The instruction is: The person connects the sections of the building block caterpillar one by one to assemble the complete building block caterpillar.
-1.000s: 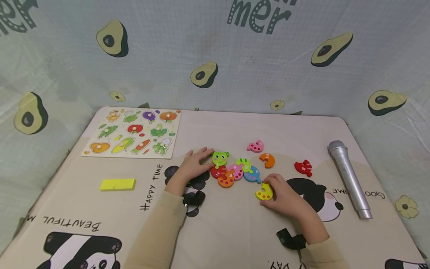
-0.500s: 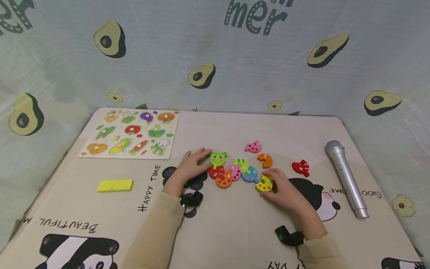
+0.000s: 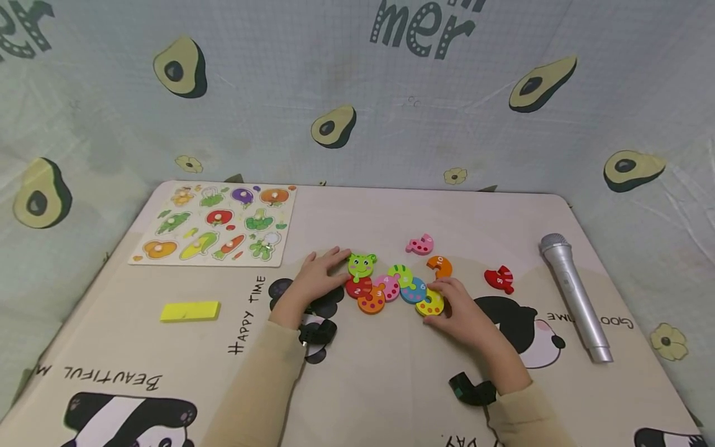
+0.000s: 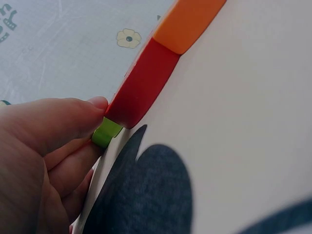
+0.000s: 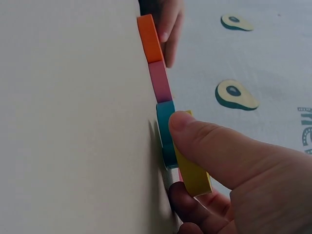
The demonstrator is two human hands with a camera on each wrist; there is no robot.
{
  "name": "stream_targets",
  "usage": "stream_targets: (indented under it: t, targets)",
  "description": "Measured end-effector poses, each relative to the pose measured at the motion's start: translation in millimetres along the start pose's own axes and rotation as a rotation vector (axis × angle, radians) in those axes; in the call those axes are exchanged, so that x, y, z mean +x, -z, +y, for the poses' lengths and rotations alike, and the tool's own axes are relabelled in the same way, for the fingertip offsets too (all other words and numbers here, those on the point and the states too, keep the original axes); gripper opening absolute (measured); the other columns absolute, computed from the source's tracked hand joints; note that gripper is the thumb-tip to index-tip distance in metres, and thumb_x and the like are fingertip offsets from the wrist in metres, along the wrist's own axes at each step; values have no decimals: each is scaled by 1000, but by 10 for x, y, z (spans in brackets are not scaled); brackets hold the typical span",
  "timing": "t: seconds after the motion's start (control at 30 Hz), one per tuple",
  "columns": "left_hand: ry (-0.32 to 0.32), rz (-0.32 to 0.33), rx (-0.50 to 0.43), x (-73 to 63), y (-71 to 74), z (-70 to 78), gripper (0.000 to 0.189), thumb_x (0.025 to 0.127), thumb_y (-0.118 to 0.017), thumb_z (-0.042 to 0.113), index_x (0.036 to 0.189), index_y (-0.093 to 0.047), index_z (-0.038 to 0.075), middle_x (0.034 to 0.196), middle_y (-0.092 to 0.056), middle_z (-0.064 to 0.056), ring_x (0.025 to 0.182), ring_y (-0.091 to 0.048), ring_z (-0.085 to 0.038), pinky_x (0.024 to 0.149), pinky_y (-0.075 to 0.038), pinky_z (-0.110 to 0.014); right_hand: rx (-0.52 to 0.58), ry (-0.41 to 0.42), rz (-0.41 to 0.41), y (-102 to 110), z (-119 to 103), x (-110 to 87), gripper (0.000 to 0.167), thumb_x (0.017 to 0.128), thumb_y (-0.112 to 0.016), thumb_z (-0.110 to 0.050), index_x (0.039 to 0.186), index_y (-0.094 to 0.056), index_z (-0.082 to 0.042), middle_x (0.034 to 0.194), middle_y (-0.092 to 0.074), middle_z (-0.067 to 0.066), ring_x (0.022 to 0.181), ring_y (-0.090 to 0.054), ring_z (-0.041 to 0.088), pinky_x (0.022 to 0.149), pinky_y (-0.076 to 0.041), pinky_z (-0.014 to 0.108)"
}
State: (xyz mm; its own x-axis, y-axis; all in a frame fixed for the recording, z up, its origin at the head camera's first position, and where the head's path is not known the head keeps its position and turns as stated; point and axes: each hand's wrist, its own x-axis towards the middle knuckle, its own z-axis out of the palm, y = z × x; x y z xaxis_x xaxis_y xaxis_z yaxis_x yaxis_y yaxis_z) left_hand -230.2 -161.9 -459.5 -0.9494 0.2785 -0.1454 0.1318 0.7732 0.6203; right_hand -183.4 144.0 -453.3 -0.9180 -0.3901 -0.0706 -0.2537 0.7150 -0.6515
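My right hand point(image 3: 460, 315) pinches a yellow, red-dotted puzzle piece point(image 3: 429, 304) between thumb and fingers. In the right wrist view that yellow piece point(image 5: 196, 174) overlaps the side of the blue piece point(image 5: 165, 116), raised above the tabletop. The blue piece point(image 3: 412, 292) ends a caterpillar-like chain of numbered pieces: light green, pink point(image 3: 388, 287), orange point(image 3: 371, 302), red point(image 3: 358, 287) and a green smiling head piece point(image 3: 362, 266). At the chain's left end, my left hand point(image 3: 313, 285) holds the green head's edge, its thumb point(image 4: 99, 103) touching the red piece.
Loose pieces lie beyond the chain: pink point(image 3: 420, 244), orange point(image 3: 440, 266) and red point(image 3: 499, 279). A silver microphone point(image 3: 577, 298) lies at the right. A vegetable puzzle board point(image 3: 215, 223) and a yellow block point(image 3: 190, 311) are at the left.
My right hand has brought the yellow piece left, from beside the chain to against the blue piece. The left hand stays at the green head.
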Motion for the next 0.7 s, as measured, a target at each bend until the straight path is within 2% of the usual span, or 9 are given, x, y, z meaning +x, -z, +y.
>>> stream_targets:
  t: [0.23, 0.7]
  targets:
    - [-1, 4, -7, 3, -6, -5, 57, 86, -54, 37, 139, -39, 20, 145, -35, -6, 138, -26, -20, 114, -1, -48, -4, -9, 9, -3, 2, -2, 62, 75, -73, -26, 126, -47, -3, 130, -39, 15, 119, -41, 30, 100, -40, 47]
    - [-1, 5, -8, 2, -2, 6, 57, 86, -54, 38, 138, -40, 20, 145, -36, -6, 138, -26, -20, 115, -1, -47, -51, -32, 12, -53, 43, 29, 60, 73, -74, -29, 123, -52, -3, 125, -45, 13, 117, -42, 29, 99, -41, 47]
